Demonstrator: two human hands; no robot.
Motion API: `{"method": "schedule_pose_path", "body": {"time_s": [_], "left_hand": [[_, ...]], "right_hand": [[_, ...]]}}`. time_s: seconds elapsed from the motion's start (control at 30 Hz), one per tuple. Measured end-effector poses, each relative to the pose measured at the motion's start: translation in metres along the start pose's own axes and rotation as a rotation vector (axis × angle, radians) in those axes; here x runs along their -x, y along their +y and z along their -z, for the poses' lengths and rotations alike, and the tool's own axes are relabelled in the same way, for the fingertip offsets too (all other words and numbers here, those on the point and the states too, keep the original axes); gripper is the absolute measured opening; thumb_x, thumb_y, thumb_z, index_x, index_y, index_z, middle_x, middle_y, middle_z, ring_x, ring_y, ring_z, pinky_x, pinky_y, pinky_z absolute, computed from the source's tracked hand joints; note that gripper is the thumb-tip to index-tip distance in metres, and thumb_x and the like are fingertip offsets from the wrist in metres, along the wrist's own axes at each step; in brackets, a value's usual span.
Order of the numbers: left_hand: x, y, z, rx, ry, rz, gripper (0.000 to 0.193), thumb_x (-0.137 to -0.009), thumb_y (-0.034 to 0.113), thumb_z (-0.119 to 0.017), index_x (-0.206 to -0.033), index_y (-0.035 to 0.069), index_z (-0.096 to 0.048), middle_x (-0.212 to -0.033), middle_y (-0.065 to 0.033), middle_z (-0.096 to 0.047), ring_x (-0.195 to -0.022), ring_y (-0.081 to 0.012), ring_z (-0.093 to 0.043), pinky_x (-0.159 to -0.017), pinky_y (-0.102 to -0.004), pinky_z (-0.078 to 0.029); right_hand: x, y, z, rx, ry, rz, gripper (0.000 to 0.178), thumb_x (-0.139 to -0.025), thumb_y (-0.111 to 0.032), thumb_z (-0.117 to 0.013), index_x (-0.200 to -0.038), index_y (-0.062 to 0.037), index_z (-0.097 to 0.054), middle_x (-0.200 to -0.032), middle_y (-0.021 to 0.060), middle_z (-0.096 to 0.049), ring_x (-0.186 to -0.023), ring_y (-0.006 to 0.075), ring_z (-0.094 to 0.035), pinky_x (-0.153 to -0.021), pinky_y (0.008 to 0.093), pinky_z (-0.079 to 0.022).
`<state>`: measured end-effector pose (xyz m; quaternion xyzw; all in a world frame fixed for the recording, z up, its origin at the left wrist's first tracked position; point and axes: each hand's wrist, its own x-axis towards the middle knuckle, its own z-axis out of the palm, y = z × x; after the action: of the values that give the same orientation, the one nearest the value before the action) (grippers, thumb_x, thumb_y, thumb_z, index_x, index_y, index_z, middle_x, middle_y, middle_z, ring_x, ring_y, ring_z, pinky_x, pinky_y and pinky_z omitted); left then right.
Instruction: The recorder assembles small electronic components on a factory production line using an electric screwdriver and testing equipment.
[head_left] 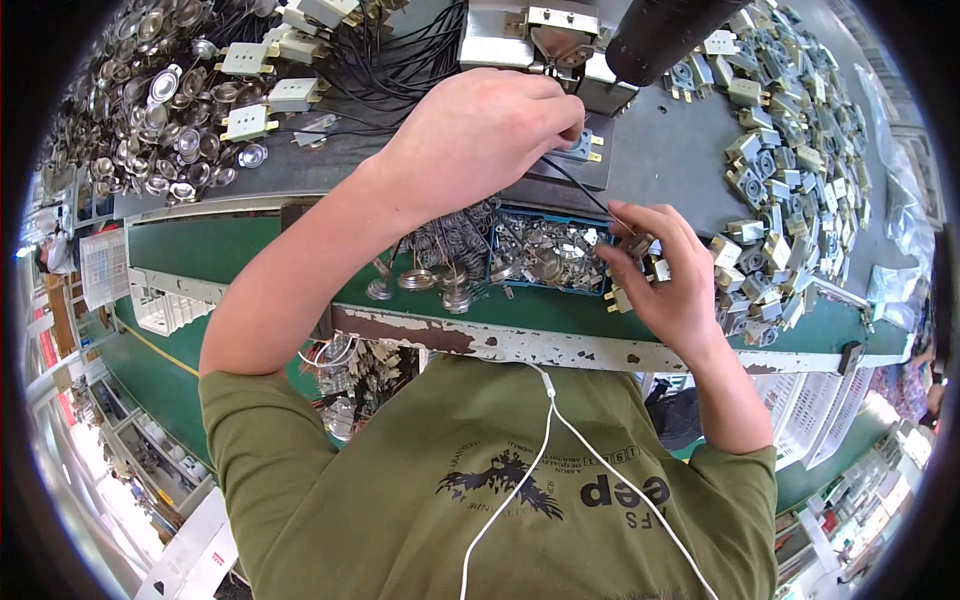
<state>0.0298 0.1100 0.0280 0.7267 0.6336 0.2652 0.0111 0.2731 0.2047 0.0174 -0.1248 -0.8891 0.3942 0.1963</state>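
My left hand [490, 135] reaches across to the base of a metal press fixture [562, 35], its fingers curled down and pressed together. Just under those fingertips lies a small grey-blue switch body [580, 150] with brass terminals. What the left fingers hold is hidden behind the hand. A thin black wire [575, 183] slants from beneath the left hand to my right hand [672, 275]. Thumb and fingers of the right hand close on a small brownish metal part [636, 243], where the wire ends.
Round metal discs [165, 120] are heaped at left, beside white blocks [247, 60] with black wires. Grey-and-white switch bodies [775, 180] pile up at right. A blue tray [493, 262] of small metal pieces sits below my hands, near springs [455, 240]. A black cylinder [665, 40] overhangs the bench.
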Motion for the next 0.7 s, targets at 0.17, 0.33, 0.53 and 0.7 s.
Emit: {"method": "schedule_pose_path", "body": {"time_s": [0.17,0.33,0.53,0.7], "left_hand": [[-0.004,0.003,0.003,-0.008,-0.029,0.023,0.009,-0.090,0.017,-0.067,-0.094,0.009,-0.068,-0.086,-0.0062,-0.067,-0.085,-0.0268,-0.069,-0.074,-0.0397,-0.055],[-0.005,0.005,0.007,-0.050,-0.095,0.032,0.013,-0.091,0.020,-0.067,-0.096,0.008,-0.067,-0.090,-0.0064,-0.066,-0.088,-0.0268,-0.069,-0.075,-0.0396,-0.055],[-0.003,0.013,0.025,0.012,-0.042,0.007,0.016,-0.093,0.024,-0.068,-0.097,0.008,-0.067,-0.092,-0.0069,-0.066,-0.089,-0.0276,-0.068,-0.076,-0.0397,-0.055],[0.011,0.014,0.028,0.157,-0.179,-0.046,0.015,-0.095,0.022,-0.064,-0.100,0.008,-0.067,-0.091,-0.0111,-0.068,-0.089,-0.0313,-0.067,-0.079,-0.0418,-0.055]], "right_hand": [[0.004,0.007,0.002,-0.059,0.063,0.106,0.047,-0.077,0.013,-0.079,-0.120,-0.0005,-0.062,-0.107,0.0147,-0.067,-0.083,0.0202,-0.068,-0.073,0.0310,-0.056],[0.004,0.010,0.002,-0.055,0.105,0.191,0.046,-0.077,0.016,-0.077,-0.118,0.0005,-0.062,-0.112,0.0166,-0.067,-0.087,0.0218,-0.072,-0.075,0.0318,-0.060],[0.001,0.009,0.009,0.128,0.133,0.228,0.043,-0.080,0.013,-0.078,-0.118,0.0021,-0.064,-0.115,0.0171,-0.069,-0.091,0.0222,-0.074,-0.078,0.0320,-0.061],[-0.011,-0.001,0.019,-0.062,-0.013,-0.133,0.035,-0.095,0.002,-0.068,-0.130,0.0051,-0.059,-0.112,0.0149,-0.073,-0.097,0.0186,-0.073,-0.089,0.0297,-0.057]]}}
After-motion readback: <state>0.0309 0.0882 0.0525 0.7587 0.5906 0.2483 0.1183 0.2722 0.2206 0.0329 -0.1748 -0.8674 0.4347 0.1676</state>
